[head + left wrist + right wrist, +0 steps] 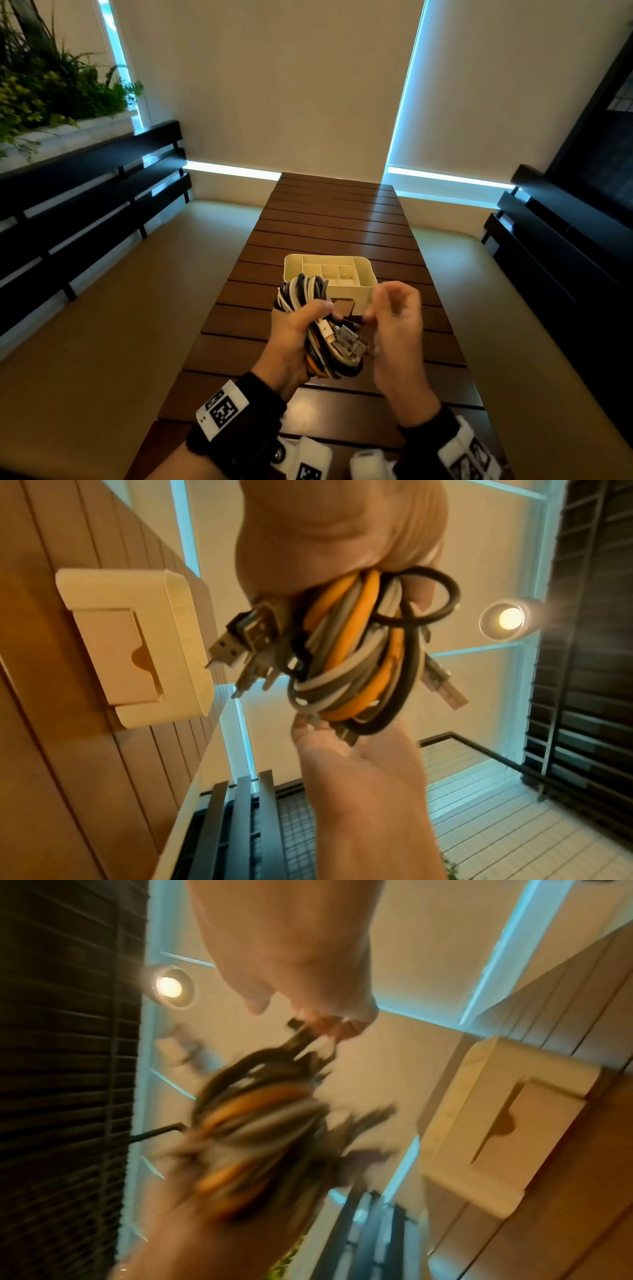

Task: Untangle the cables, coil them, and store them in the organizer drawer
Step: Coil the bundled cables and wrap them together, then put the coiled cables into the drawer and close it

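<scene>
Above the dark slatted wooden surface [329, 219], just short of the cream plastic organizer box [346, 294], the left hand [294, 339] clamps the tangled bundle of black, white, grey and orange cables [308, 298] steady while the right hand [397, 329] pinches one dark cable end, probably to tease it free.

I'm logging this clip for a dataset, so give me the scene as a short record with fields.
left hand: grips the cable bundle above the table
cable bundle: tangled; orange, white, grey and black cables, several USB plugs
right hand: pinches a dark cable end at the bundle
organizer: cream, on the table behind the hands, drawer closed, top compartments look empty
</scene>
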`<state>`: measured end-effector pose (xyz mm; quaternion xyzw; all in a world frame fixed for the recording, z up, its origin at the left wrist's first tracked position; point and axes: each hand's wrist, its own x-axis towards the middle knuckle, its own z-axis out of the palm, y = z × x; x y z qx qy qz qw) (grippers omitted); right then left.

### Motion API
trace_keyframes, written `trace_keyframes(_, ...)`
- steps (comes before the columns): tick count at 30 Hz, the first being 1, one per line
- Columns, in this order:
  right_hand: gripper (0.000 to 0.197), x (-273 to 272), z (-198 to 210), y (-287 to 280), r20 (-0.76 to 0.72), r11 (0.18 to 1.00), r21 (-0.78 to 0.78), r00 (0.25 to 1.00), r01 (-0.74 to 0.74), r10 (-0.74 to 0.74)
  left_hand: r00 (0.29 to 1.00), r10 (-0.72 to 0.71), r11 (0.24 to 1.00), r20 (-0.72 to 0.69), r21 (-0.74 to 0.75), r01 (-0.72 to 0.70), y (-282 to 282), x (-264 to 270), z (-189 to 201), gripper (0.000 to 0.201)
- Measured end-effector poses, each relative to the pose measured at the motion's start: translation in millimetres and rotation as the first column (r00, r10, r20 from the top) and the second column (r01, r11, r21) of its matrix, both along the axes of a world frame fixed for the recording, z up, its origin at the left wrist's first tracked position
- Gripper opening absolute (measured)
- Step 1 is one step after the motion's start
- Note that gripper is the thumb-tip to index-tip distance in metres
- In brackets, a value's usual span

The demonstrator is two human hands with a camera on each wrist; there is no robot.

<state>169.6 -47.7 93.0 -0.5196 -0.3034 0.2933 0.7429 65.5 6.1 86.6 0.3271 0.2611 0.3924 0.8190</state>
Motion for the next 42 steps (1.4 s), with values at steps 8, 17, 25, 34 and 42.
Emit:
trace_keyframes(8, 0.036, 83.9, -74.1, 148.4, 0.778, 0.688, -0.628, 0.333, 0.364, 0.533, 0.998, 0.03, 0.984, -0.047, -0.173, -0.038, 22.0, -2.2, -18.9, 0.048)
trace_keyframes(17, 0.02, 82.3, -112.0, 183.5, 0.718, 0.64, -0.629, 0.013, 0.441, 0.696, 0.965, 0.185, 0.975, -0.188, -0.088, -0.204, 51.0, -6.9, -48.1, 0.006)
trace_keyframes(25, 0.021, 67.0, -101.8, 124.7, 0.667, 0.618, -0.706, 0.031, 0.346, 0.744, 0.884, 0.295, 0.951, -0.363, 0.204, -0.233, 54.3, 3.3, -54.0, 0.022)
trace_keyframes(34, 0.02, 48.4, -109.4, 12.6, 0.707, 0.668, -0.682, 0.034, 0.296, 0.707, 0.646, 0.221, 0.918, -0.731, 0.379, 0.115, 33.8, -6.1, -84.9, 0.036)
trace_keyframes(42, 0.032, 45.4, -123.7, -19.4, 0.883, 0.806, -0.467, 0.149, 0.364, 0.444, 0.358, 0.302, 0.796, -0.884, 0.44, 0.416, 16.2, 14.5, -73.3, 0.058)
